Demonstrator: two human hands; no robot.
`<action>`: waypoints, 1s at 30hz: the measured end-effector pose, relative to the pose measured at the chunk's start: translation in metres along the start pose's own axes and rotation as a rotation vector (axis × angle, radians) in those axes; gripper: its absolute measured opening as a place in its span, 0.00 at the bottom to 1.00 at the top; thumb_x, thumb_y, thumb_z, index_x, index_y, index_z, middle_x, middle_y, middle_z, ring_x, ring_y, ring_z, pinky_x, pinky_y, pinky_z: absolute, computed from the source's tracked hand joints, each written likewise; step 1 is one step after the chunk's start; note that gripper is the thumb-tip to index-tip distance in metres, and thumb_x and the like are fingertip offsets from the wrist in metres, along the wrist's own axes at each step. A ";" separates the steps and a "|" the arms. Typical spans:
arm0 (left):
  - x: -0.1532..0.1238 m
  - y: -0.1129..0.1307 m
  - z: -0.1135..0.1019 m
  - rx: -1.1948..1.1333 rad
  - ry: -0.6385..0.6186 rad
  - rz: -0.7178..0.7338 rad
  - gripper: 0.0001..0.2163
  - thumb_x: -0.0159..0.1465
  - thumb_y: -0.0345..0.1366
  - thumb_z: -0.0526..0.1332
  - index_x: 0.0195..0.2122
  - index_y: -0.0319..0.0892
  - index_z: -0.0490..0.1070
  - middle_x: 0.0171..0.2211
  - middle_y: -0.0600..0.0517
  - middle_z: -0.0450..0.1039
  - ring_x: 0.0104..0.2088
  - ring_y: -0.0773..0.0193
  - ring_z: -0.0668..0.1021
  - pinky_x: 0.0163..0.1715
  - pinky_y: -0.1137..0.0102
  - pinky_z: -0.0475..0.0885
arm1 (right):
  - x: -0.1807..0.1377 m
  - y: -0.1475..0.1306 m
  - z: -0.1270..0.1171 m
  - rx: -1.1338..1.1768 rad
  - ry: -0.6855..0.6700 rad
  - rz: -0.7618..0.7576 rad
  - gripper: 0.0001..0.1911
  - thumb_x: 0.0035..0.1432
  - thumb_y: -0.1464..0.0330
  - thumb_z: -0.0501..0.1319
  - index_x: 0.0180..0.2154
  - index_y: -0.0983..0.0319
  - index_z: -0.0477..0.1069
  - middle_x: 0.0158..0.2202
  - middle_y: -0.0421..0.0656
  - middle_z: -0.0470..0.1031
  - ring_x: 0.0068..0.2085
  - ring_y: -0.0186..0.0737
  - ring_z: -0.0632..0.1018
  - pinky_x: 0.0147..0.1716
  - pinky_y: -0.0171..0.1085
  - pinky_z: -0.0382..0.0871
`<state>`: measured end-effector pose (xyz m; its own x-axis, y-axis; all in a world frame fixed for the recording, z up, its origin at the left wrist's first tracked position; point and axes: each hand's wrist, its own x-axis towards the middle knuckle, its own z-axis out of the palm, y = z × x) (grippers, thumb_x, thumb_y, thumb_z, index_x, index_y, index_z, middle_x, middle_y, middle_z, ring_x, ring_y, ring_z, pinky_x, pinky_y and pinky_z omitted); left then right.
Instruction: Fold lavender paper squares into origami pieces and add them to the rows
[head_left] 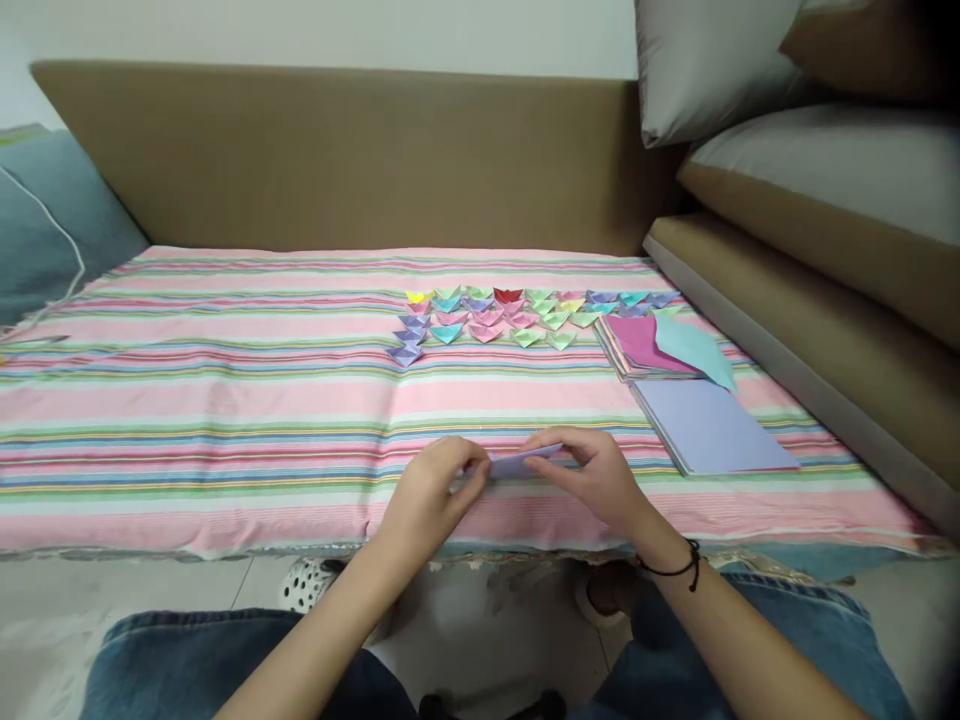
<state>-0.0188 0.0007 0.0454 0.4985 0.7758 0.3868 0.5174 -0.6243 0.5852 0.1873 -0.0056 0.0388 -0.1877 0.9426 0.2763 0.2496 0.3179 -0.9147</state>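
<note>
A folded piece of lavender paper is held just above the near part of the striped cloth. My left hand pinches its left end between thumb and fingers. At the other end my right hand grips it, thumb in front and fingers behind. The paper looks narrow and nearly edge-on, so its exact folds cannot be made out. Beyond my hands stand several small folded paper boats, among them a red boat, a pink boat and a purple boat, set in rough rows.
Right of my hands lies a stack of lavender paper. Behind it sits a mixed paper pile with a magenta sheet and a light blue sheet. Cushions rise along the right; a brown backrest closes the back.
</note>
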 end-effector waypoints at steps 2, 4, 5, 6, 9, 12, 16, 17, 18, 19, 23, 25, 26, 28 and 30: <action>0.005 0.007 -0.002 -0.322 -0.035 -0.210 0.05 0.62 0.34 0.55 0.33 0.40 0.70 0.28 0.52 0.72 0.29 0.67 0.73 0.29 0.73 0.66 | 0.001 -0.007 0.004 0.210 0.055 0.141 0.07 0.48 0.64 0.65 0.29 0.62 0.74 0.27 0.43 0.77 0.30 0.39 0.77 0.29 0.37 0.70; 0.009 0.013 -0.001 -0.585 -0.061 -0.355 0.07 0.59 0.37 0.59 0.31 0.39 0.71 0.27 0.52 0.72 0.27 0.68 0.72 0.27 0.74 0.65 | 0.002 -0.012 0.007 0.314 0.074 0.207 0.08 0.46 0.64 0.67 0.27 0.63 0.73 0.24 0.41 0.75 0.26 0.36 0.75 0.26 0.34 0.68; 0.010 0.014 0.001 -0.683 -0.056 -0.410 0.08 0.58 0.39 0.61 0.30 0.38 0.72 0.25 0.52 0.71 0.26 0.68 0.71 0.26 0.74 0.65 | 0.003 -0.013 0.009 0.337 0.079 0.217 0.09 0.46 0.64 0.67 0.26 0.63 0.73 0.23 0.40 0.74 0.25 0.34 0.74 0.25 0.33 0.67; 0.012 0.015 0.002 -0.755 -0.046 -0.456 0.09 0.56 0.40 0.62 0.29 0.38 0.72 0.23 0.53 0.71 0.24 0.69 0.70 0.25 0.75 0.63 | 0.003 -0.014 0.010 0.348 0.083 0.218 0.09 0.46 0.64 0.67 0.25 0.63 0.73 0.22 0.39 0.73 0.25 0.33 0.73 0.25 0.32 0.66; 0.013 0.016 0.007 -0.870 -0.025 -0.541 0.10 0.52 0.40 0.65 0.26 0.37 0.73 0.20 0.54 0.69 0.22 0.71 0.68 0.23 0.76 0.61 | 0.004 -0.015 0.011 0.356 0.075 0.208 0.10 0.46 0.64 0.67 0.24 0.64 0.72 0.21 0.38 0.71 0.24 0.32 0.71 0.24 0.32 0.64; 0.013 0.015 0.008 -0.898 -0.028 -0.572 0.11 0.51 0.40 0.67 0.25 0.36 0.73 0.19 0.54 0.69 0.22 0.72 0.67 0.23 0.76 0.60 | 0.003 -0.013 0.011 0.337 0.058 0.196 0.11 0.47 0.63 0.66 0.23 0.64 0.71 0.21 0.38 0.68 0.24 0.31 0.68 0.23 0.31 0.62; 0.012 0.015 0.010 -0.892 -0.031 -0.570 0.11 0.51 0.41 0.66 0.26 0.37 0.73 0.19 0.55 0.68 0.22 0.72 0.67 0.23 0.76 0.60 | 0.002 -0.011 0.014 0.328 0.056 0.182 0.13 0.48 0.62 0.64 0.21 0.64 0.68 0.19 0.36 0.64 0.22 0.30 0.65 0.21 0.31 0.59; 0.012 0.015 0.011 -0.890 -0.029 -0.568 0.11 0.51 0.41 0.66 0.26 0.37 0.72 0.19 0.55 0.68 0.22 0.72 0.67 0.23 0.76 0.60 | 0.001 -0.011 0.015 0.330 0.056 0.181 0.13 0.49 0.63 0.64 0.20 0.64 0.68 0.19 0.36 0.63 0.22 0.30 0.65 0.21 0.30 0.59; 0.012 0.016 0.012 -0.887 -0.025 -0.565 0.11 0.51 0.41 0.66 0.26 0.37 0.72 0.19 0.55 0.67 0.22 0.72 0.67 0.23 0.76 0.59 | 0.001 -0.011 0.015 0.333 0.054 0.181 0.13 0.49 0.63 0.64 0.20 0.64 0.67 0.19 0.36 0.63 0.23 0.30 0.65 0.21 0.30 0.58; 0.013 0.017 0.012 -0.881 -0.021 -0.561 0.12 0.51 0.42 0.66 0.26 0.37 0.72 0.19 0.55 0.67 0.21 0.72 0.66 0.23 0.76 0.59 | 0.001 -0.011 0.016 0.337 0.048 0.185 0.13 0.49 0.63 0.64 0.20 0.64 0.67 0.19 0.36 0.63 0.23 0.30 0.65 0.22 0.30 0.59; 0.013 0.020 0.013 -0.857 -0.022 -0.547 0.12 0.51 0.43 0.66 0.26 0.37 0.72 0.19 0.54 0.67 0.20 0.71 0.66 0.21 0.76 0.58 | -0.001 -0.011 0.018 0.344 0.015 0.235 0.12 0.48 0.62 0.65 0.22 0.63 0.69 0.20 0.37 0.67 0.25 0.33 0.68 0.24 0.32 0.62; 0.012 0.021 0.012 -0.858 -0.043 -0.554 0.12 0.52 0.43 0.66 0.26 0.37 0.72 0.18 0.55 0.66 0.20 0.71 0.65 0.21 0.76 0.58 | -0.001 -0.010 0.017 0.344 -0.003 0.250 0.12 0.48 0.61 0.65 0.22 0.64 0.71 0.21 0.39 0.69 0.25 0.34 0.69 0.24 0.33 0.63; 0.013 0.021 0.011 -0.861 -0.055 -0.558 0.12 0.52 0.43 0.66 0.26 0.37 0.73 0.18 0.55 0.66 0.20 0.72 0.65 0.21 0.76 0.58 | -0.001 -0.010 0.017 0.341 -0.007 0.251 0.12 0.48 0.61 0.65 0.22 0.64 0.71 0.22 0.39 0.69 0.25 0.34 0.69 0.24 0.33 0.63; 0.013 0.020 0.010 -0.868 -0.078 -0.559 0.12 0.52 0.43 0.66 0.25 0.37 0.73 0.18 0.55 0.66 0.20 0.72 0.65 0.21 0.76 0.58 | -0.002 -0.009 0.017 0.328 0.001 0.249 0.12 0.48 0.62 0.64 0.21 0.64 0.70 0.20 0.38 0.67 0.24 0.33 0.68 0.22 0.32 0.60; 0.013 0.019 0.011 -0.871 -0.087 -0.561 0.11 0.52 0.42 0.66 0.26 0.37 0.73 0.18 0.55 0.66 0.21 0.72 0.65 0.21 0.76 0.58 | -0.002 -0.009 0.017 0.311 0.032 0.240 0.14 0.49 0.63 0.64 0.19 0.64 0.67 0.18 0.35 0.62 0.21 0.30 0.64 0.20 0.31 0.56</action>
<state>0.0049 -0.0019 0.0536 0.4081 0.9033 -0.1326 0.0259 0.1338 0.9907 0.1691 -0.0121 0.0410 -0.1280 0.9906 0.0486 -0.0176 0.0467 -0.9988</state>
